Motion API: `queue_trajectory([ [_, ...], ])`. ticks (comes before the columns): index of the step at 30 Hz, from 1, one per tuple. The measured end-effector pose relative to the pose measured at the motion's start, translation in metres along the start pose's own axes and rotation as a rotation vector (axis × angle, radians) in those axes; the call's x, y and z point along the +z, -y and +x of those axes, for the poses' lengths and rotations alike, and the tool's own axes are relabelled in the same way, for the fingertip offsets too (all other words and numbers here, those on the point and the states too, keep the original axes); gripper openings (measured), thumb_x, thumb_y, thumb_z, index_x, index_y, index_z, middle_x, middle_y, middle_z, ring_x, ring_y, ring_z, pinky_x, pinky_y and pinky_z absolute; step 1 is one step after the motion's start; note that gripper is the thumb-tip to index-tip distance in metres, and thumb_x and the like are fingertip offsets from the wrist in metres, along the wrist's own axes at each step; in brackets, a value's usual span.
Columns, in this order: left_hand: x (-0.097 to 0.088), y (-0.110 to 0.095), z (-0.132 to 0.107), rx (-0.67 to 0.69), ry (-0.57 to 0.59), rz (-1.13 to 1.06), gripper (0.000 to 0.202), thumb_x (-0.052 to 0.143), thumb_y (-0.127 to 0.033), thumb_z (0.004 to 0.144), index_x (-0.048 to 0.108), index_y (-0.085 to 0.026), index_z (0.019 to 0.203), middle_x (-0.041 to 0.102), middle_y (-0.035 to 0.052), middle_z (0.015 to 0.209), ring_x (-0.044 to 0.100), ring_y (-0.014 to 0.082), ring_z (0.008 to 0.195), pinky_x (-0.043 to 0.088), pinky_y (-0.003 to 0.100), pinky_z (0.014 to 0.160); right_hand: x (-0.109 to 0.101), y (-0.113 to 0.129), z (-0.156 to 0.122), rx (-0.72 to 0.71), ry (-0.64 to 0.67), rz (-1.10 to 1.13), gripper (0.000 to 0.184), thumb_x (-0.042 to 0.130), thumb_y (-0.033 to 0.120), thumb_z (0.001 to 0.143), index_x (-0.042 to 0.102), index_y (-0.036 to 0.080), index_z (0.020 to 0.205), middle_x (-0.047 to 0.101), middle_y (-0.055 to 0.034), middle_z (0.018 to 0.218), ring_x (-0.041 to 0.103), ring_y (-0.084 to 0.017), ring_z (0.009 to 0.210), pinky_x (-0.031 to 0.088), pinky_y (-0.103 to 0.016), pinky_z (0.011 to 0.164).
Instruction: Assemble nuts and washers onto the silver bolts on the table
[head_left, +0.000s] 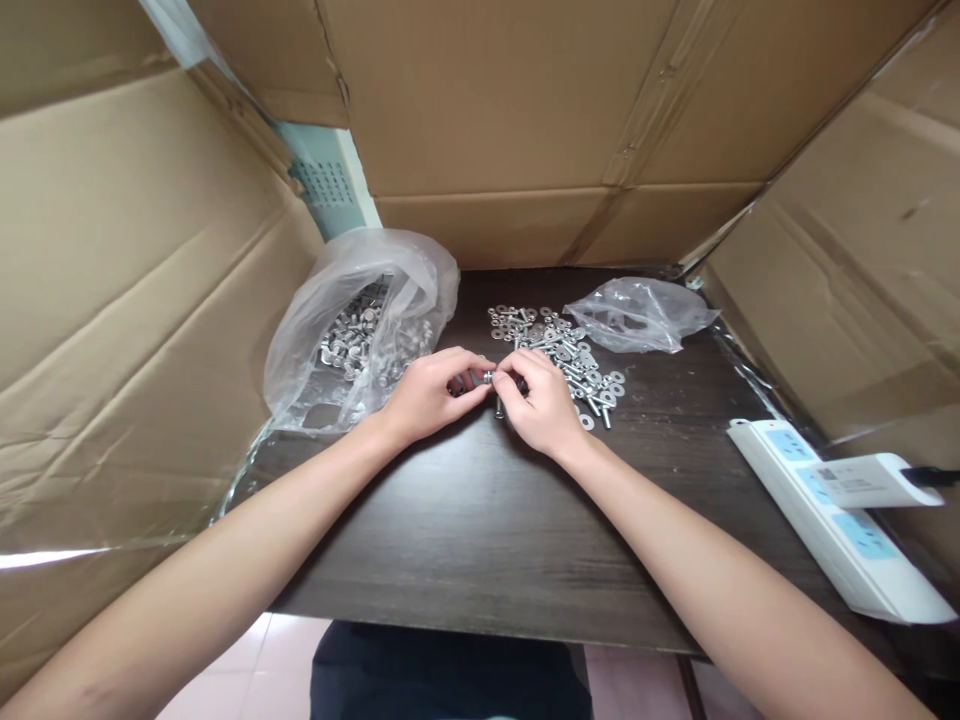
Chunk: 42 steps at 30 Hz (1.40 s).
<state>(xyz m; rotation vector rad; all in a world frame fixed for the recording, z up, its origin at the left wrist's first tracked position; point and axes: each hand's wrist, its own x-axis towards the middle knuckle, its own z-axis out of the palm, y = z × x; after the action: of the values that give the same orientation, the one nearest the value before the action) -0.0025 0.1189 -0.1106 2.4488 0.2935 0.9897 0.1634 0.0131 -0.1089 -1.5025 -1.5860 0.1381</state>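
My left hand (435,392) and my right hand (540,402) meet over the middle of the table, thumbs and fingertips pinched together. Between the fingertips is a small shiny metal bolt (488,377), with what looks like a nut or washer on it; fingers hide most of it. Just below, close to my right thumb, another metal bolt (499,409) shows partly. Behind and beside my right hand spreads a loose pile of bolts, nuts and flat washers (574,360). Left of my left hand stands an open clear plastic bag (300,335) holding many small metal parts (351,340).
A crumpled clear plastic bag (645,318) lies behind the pile. On the right of the dark wooden table (465,540) is a white power strip (832,530) with a plugged-in white adapter (862,480) and black cable. Cardboard walls (525,100) enclose the back and both sides.
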Motion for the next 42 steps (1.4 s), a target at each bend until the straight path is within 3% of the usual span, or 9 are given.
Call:
queue_trajectory([
  [7, 0.0001, -0.0011, 0.0013, 0.005, 0.009, 0.006, 0.016, 0.073, -0.018, 0.093, 0.074, -0.017, 0.11, 0.073, 0.0013, 0.088, 0.065, 0.0107, 0.069, 0.054, 0.021, 0.067, 0.0007, -0.001, 0.001, 0.028, -0.001, -0.019, 0.032, 0.044, 0.028, 0.104, 0.05, 0.023, 0.073, 0.061, -0.0046, 0.076, 0.055, -0.022, 0.08, 0.041, -0.038, 0.076],
  [15, 0.001, 0.001, -0.0002, -0.011, -0.017, 0.009, 0.015, 0.074, -0.02, 0.093, 0.073, -0.016, 0.107, 0.075, 0.0026, 0.091, 0.068, 0.0117, 0.072, 0.055, 0.022, 0.068, -0.0006, -0.0003, 0.0001, 0.059, 0.006, -0.02, 0.018, 0.054, 0.027, 0.094, 0.055, 0.023, 0.076, 0.064, -0.0037, 0.078, 0.058, -0.023, 0.082, 0.042, -0.04, 0.08],
  [26, -0.0009, -0.0022, 0.001, -0.052, 0.025, -0.007, 0.012, 0.073, -0.023, 0.091, 0.071, -0.017, 0.101, 0.072, 0.0014, 0.085, 0.067, 0.0129, 0.071, 0.054, 0.023, 0.066, 0.0, -0.0008, 0.0009, 0.062, 0.02, -0.029, 0.029, 0.047, 0.027, 0.101, 0.051, 0.023, 0.073, 0.065, -0.0051, 0.078, 0.057, -0.024, 0.083, 0.042, -0.04, 0.079],
  [33, -0.0009, -0.0031, 0.0017, -0.066, 0.024, -0.025, 0.01, 0.071, -0.021, 0.09, 0.07, -0.017, 0.099, 0.071, 0.001, 0.084, 0.067, 0.0128, 0.072, 0.054, 0.023, 0.066, -0.0005, 0.0009, 0.0004, 0.064, 0.03, -0.024, 0.018, 0.056, 0.028, 0.094, 0.055, 0.023, 0.077, 0.064, -0.0038, 0.078, 0.057, -0.024, 0.083, 0.042, -0.04, 0.08],
  [42, -0.0001, -0.0023, 0.0014, -0.063, 0.016, -0.027, 0.011, 0.071, -0.021, 0.09, 0.07, -0.017, 0.1, 0.072, 0.0012, 0.085, 0.067, 0.0122, 0.071, 0.054, 0.022, 0.066, 0.0005, 0.0011, 0.0004, 0.052, 0.016, -0.032, 0.019, 0.057, 0.027, 0.094, 0.054, 0.023, 0.075, 0.064, -0.0035, 0.076, 0.056, -0.023, 0.081, 0.043, -0.039, 0.078],
])
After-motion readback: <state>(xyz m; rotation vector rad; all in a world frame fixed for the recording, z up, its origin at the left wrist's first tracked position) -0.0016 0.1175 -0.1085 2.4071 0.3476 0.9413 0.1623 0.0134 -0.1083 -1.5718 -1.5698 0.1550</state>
